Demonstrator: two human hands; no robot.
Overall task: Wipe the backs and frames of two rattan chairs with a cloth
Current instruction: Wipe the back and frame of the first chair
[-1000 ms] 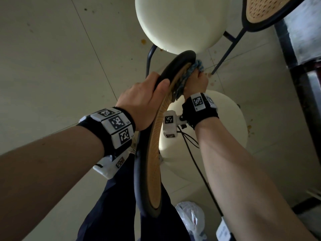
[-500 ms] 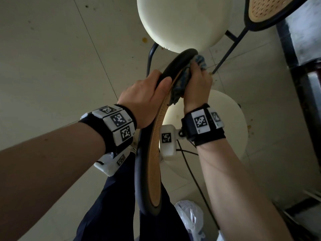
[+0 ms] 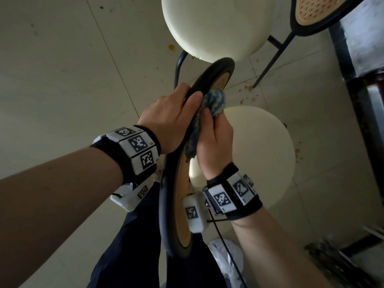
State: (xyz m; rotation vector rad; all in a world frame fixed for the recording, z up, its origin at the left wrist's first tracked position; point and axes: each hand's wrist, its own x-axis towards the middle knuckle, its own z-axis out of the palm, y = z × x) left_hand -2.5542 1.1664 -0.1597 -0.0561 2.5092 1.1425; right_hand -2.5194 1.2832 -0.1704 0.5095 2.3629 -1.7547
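Cloth (image 3: pixel 209 113) now sits lower on the chair back (image 3: pixel 178 183), gripped by the right hand (image 3: pixel 216 146), which has slid toward the viewer; left hand (image 3: pixel 170 119) still clasps the frame.

Pale tiled floor (image 3: pixel 62 80) with brown stains (image 3: pixel 248 94) near grout lines. Crumpled white plastic bag (image 3: pixel 225 258) at bottom centre. Dark cabinet edge (image 3: pixel 353 84) along right side. Blurred dark clutter (image 3: pixel 336 256) on floor, bottom right, unidentifiable.
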